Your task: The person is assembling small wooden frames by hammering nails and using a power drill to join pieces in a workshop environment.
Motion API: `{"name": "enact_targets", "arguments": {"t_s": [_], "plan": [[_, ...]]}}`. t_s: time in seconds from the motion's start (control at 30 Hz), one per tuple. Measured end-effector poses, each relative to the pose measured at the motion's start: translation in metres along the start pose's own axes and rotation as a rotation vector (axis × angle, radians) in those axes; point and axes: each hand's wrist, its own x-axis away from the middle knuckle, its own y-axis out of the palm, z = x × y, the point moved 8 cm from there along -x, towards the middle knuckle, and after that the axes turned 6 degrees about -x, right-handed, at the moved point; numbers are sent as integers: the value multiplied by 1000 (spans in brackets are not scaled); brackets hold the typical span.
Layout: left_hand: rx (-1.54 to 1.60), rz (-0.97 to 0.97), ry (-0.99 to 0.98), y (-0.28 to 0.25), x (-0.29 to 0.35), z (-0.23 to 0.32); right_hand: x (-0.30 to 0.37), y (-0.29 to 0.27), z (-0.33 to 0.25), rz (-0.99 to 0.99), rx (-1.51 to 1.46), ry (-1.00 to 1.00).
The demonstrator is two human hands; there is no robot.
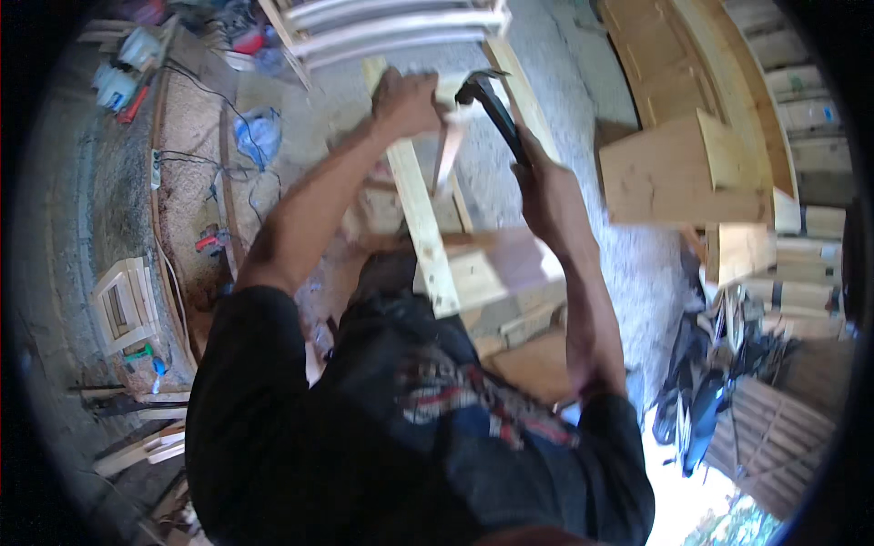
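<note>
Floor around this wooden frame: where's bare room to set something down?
Bare floor runs between the frame's right rail and the big panelled woodwork; a smaller patch lies between the blue bag and left hand. Crowded: upper left, pale-blue containers; lower right, dark heap.

A black T-shirt (pixel 341 446) is worn, its short sleeves (pixel 255 341) plain, loose and wide at the hem — the left hand (pixel 407 105) and the right hand (pixel 551 200) are bare. A printed design (pixel 437 396) in pale grey and red spreads over the front — too blurred to make out finely.
</note>
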Motion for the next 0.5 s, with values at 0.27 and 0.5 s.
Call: {"name": "enact_targets", "arguments": {"t_s": [0.27,0.5], "plan": [[-54,4,13,-7,2,5,16,-77,-3,665,-273,-452],[-69,-1,16,0,5,7,13,-47,12,373,-298,-201]]}}
